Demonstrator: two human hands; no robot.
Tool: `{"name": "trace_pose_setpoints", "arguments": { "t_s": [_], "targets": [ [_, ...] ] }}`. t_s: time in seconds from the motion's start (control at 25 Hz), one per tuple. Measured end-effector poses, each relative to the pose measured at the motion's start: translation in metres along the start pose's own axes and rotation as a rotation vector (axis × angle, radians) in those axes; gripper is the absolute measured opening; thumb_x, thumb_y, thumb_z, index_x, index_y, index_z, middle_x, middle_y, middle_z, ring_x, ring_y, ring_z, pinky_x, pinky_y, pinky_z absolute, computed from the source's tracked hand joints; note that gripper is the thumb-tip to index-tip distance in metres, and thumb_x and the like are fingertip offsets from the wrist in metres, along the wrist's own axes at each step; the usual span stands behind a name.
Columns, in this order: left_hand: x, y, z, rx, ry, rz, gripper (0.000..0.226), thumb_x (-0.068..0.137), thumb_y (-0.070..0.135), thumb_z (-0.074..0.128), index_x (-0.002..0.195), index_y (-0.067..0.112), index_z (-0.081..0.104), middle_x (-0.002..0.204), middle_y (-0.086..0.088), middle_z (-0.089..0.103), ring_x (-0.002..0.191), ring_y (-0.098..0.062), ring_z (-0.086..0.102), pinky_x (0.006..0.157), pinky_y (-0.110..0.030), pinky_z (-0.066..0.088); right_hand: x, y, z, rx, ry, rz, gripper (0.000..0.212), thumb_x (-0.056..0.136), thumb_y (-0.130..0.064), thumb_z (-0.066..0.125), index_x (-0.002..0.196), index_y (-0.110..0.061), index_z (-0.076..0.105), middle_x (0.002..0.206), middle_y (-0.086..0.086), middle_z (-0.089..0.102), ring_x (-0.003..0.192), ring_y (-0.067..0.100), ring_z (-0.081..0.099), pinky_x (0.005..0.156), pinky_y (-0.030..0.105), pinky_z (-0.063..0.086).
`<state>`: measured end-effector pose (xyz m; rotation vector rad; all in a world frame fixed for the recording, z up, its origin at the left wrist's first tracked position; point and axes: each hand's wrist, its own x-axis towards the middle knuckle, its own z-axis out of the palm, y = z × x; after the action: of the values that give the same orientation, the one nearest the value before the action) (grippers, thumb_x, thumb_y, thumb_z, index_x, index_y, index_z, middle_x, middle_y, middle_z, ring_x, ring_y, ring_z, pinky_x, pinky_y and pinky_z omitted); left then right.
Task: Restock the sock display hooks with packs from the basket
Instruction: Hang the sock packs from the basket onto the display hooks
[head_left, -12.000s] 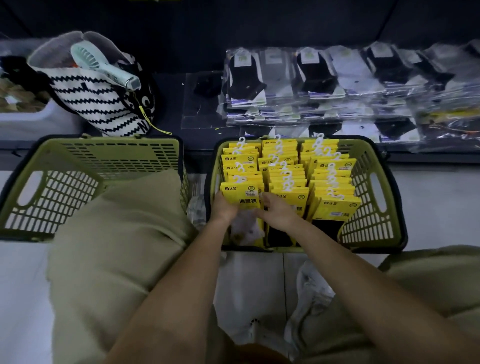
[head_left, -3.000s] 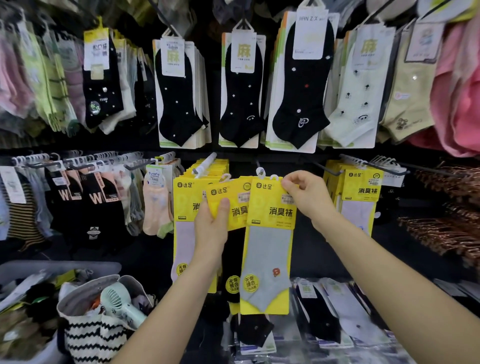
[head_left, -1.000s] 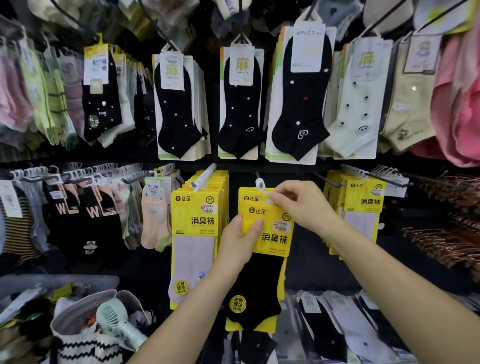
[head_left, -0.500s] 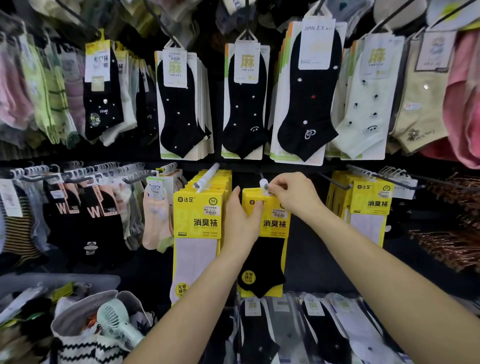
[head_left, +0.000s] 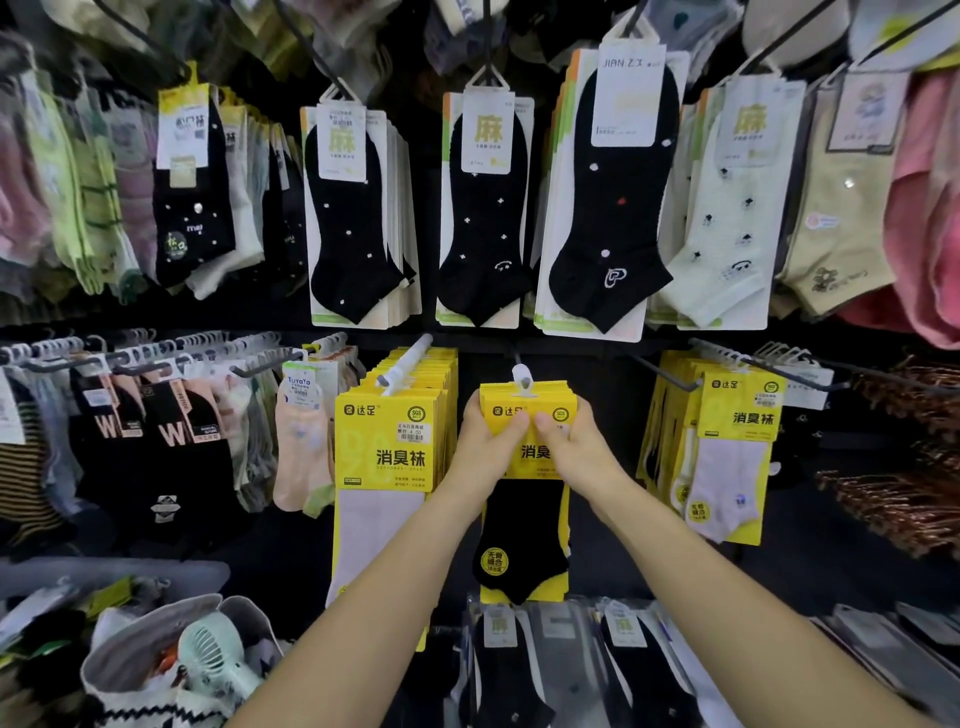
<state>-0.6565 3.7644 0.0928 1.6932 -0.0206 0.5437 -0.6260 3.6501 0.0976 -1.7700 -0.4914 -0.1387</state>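
A small stack of yellow sock packs with a black sock in front hangs by its white hanger on the middle display hook. My left hand grips the stack's left side, thumb on the front card. My right hand grips the right side the same way. A full hook of yellow packs with white socks hangs just to the left, and another yellow stack hangs to the right. The basket is out of view.
Rows of black and pale sock cards hang above. Dark and peach socks fill hooks at the left. Bare copper hooks jut out at the right. A striped bag with a mint hand fan sits lower left; bagged socks lie below.
My right hand left the white hanger and dropped to the pack's right side. My left hand slid up to the card's left edge. The stack now hangs square on the hook.
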Motion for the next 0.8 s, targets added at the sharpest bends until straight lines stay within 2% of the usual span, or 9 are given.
{"name": "trace_pose_setpoints", "arguments": {
  "t_s": [0.04, 0.16, 0.32, 0.4, 0.48, 0.56, 0.64, 0.72, 0.8],
  "targets": [
    [0.004, -0.001, 0.000, 0.012, -0.005, 0.002, 0.046, 0.092, 0.020, 0.056, 0.134, 0.014, 0.039, 0.124, -0.002, 0.055, 0.114, -0.014, 0.051, 0.095, -0.027, 0.041, 0.004, 0.001, 0.002, -0.009, 0.010, 0.007, 0.050, 0.097, -0.023, 0.048, 0.140, -0.009, 0.027, 0.124, 0.006, 0.054, 0.103, 0.012, 0.054, 0.073, 0.018, 0.045],
    [0.012, -0.004, 0.000, 0.073, 0.015, 0.032, 0.040, 0.092, 0.018, 0.055, 0.130, 0.014, 0.044, 0.122, -0.005, 0.057, 0.112, -0.015, 0.054, 0.098, -0.032, 0.043, 0.014, 0.006, 0.005, -0.056, 0.031, 0.030, 0.054, 0.097, -0.025, 0.047, 0.142, -0.008, 0.023, 0.129, 0.008, 0.052, 0.107, 0.016, 0.054, 0.084, 0.028, 0.046],
    [0.008, -0.013, 0.000, 0.079, 0.008, 0.028, 0.039, 0.092, 0.016, 0.055, 0.130, 0.008, 0.045, 0.122, -0.009, 0.059, 0.116, -0.022, 0.055, 0.097, -0.032, 0.044, 0.008, 0.011, 0.003, -0.064, -0.009, 0.007, 0.052, 0.097, -0.026, 0.047, 0.143, -0.011, 0.025, 0.120, -0.002, 0.054, 0.109, 0.012, 0.053, 0.078, 0.019, 0.043],
    [-0.007, -0.026, 0.001, 0.155, 0.018, 0.009, 0.051, 0.093, 0.021, 0.054, 0.138, 0.008, 0.036, 0.134, -0.010, 0.051, 0.127, -0.023, 0.046, 0.107, -0.039, 0.038, -0.005, 0.025, -0.001, -0.133, -0.035, 0.000, 0.058, 0.097, -0.028, 0.048, 0.146, -0.014, 0.021, 0.134, -0.001, 0.050, 0.123, 0.015, 0.047, 0.093, 0.026, 0.041],
    [-0.036, -0.043, 0.002, 0.277, 0.033, 0.062, 0.063, 0.092, 0.027, 0.054, 0.145, 0.008, 0.025, 0.148, -0.010, 0.035, 0.138, -0.022, 0.031, 0.114, -0.041, 0.028, -0.028, 0.048, -0.009, -0.197, -0.060, 0.020, 0.067, 0.096, -0.032, 0.049, 0.150, -0.016, 0.013, 0.149, 0.006, 0.036, 0.135, 0.018, 0.036, 0.109, 0.034, 0.034],
    [-0.079, -0.064, 0.004, 0.335, -0.016, 0.120, 0.073, 0.092, 0.033, 0.054, 0.149, 0.014, 0.013, 0.157, -0.002, 0.016, 0.144, -0.014, 0.014, 0.118, -0.033, 0.017, -0.065, 0.078, -0.019, -0.208, -0.093, 0.054, 0.070, 0.094, -0.036, 0.050, 0.150, -0.021, 0.011, 0.150, 0.008, 0.033, 0.137, 0.019, 0.034, 0.109, 0.033, 0.033],
    [-0.131, -0.091, 0.009, 0.350, -0.107, 0.051, 0.077, 0.092, 0.039, 0.052, 0.150, 0.020, 0.004, 0.154, 0.011, 0.009, 0.141, 0.000, 0.005, 0.113, -0.020, 0.011, -0.114, 0.114, -0.027, -0.219, -0.141, 0.131, 0.070, 0.093, -0.038, 0.050, 0.149, -0.025, 0.012, 0.148, 0.007, 0.036, 0.135, 0.018, 0.037, 0.104, 0.030, 0.036],
    [-0.178, -0.123, 0.015, 0.337, -0.179, -0.092, 0.075, 0.092, 0.035, 0.053, 0.150, 0.019, 0.007, 0.151, 0.010, 0.016, 0.135, 0.004, 0.011, 0.106, -0.011, 0.014, -0.165, 0.152, -0.033, -0.229, -0.203, 0.251, 0.070, 0.093, -0.037, 0.050, 0.149, -0.025, 0.012, 0.148, 0.008, 0.036, 0.135, 0.019, 0.037, 0.101, 0.028, 0.037],
    [-0.218, -0.152, 0.021, 0.357, -0.242, -0.251, 0.070, 0.093, 0.029, 0.053, 0.149, 0.014, 0.013, 0.152, 0.002, 0.021, 0.137, -0.004, 0.020, 0.100, -0.006, 0.020, -0.212, 0.186, -0.036, -0.245, -0.278, 0.370, 0.070, 0.094, -0.034, 0.050, 0.150, -0.021, 0.010, 0.149, 0.009, 0.034, 0.135, 0.023, 0.037, 0.100, 0.028, 0.037]
  ]
}}
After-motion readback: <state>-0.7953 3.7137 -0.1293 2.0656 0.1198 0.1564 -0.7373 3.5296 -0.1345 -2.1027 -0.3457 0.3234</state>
